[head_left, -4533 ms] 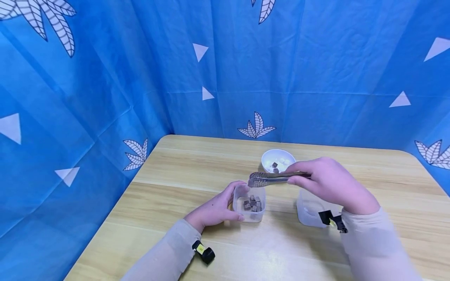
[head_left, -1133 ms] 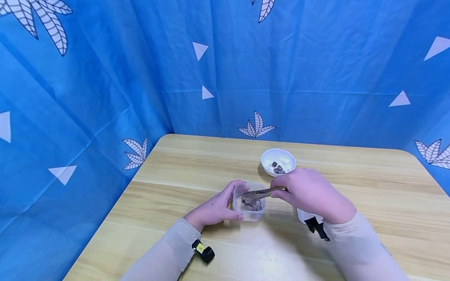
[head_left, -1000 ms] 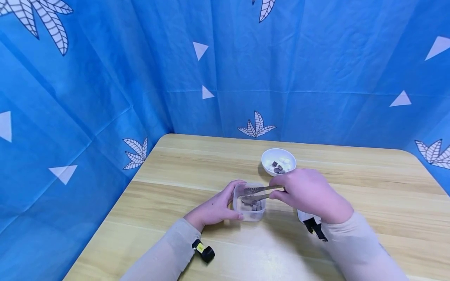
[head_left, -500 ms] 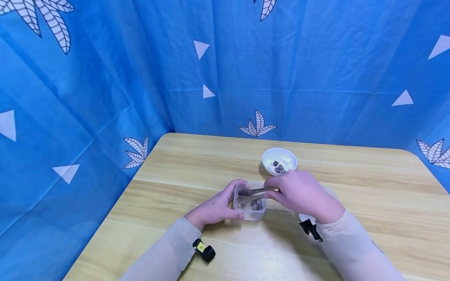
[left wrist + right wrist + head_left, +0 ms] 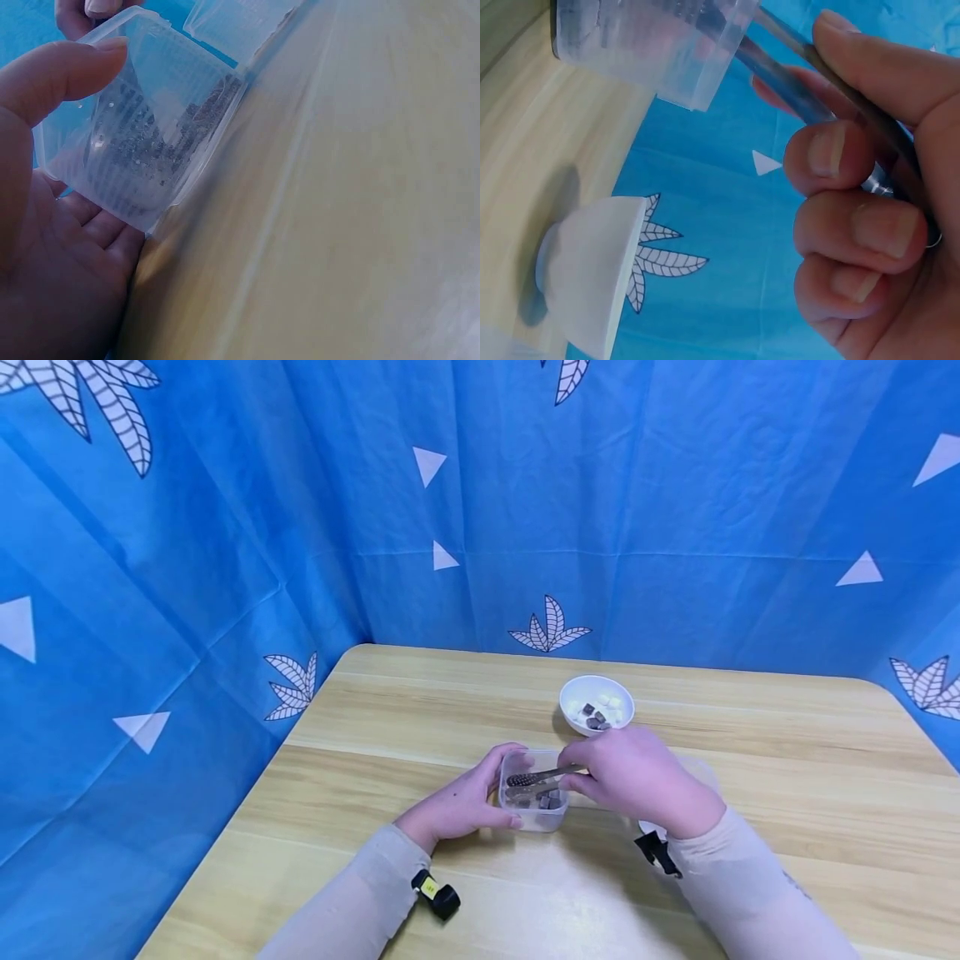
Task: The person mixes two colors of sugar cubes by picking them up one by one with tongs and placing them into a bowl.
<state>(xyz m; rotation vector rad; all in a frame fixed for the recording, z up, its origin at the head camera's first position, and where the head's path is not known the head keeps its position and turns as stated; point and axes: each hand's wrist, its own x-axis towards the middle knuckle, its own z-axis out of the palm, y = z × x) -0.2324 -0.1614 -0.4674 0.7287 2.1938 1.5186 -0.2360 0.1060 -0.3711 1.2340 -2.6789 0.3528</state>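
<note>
My left hand (image 5: 468,797) holds a clear plastic container (image 5: 534,824) from its left side, the thumb along the near wall and fingers round the far one. Several small brown cubes (image 5: 550,799) lie in the container. In my right hand (image 5: 637,781) is a pair of metal tongs (image 5: 551,772), gripped between thumb and curled fingers. Their perforated ends are inside the container, slightly apart, over its left part; whether a cube is between them cannot be made out. The left wrist view shows the tongs and cubes blurred through the container's wall (image 5: 199,180).
Behind the container stands a white bowl (image 5: 573,720) with brown cubes and white pieces. A second clear container (image 5: 699,768) is partly hidden under my right forearm. A blue curtain (image 5: 510,510) hangs along the back and left edges of the wooden table (image 5: 420,702).
From above the container, the tongs have gone down into it. Pressed together 1.1 s ago, their ends then spread and are now a little apart. My right hand moved left; the left stayed.
</note>
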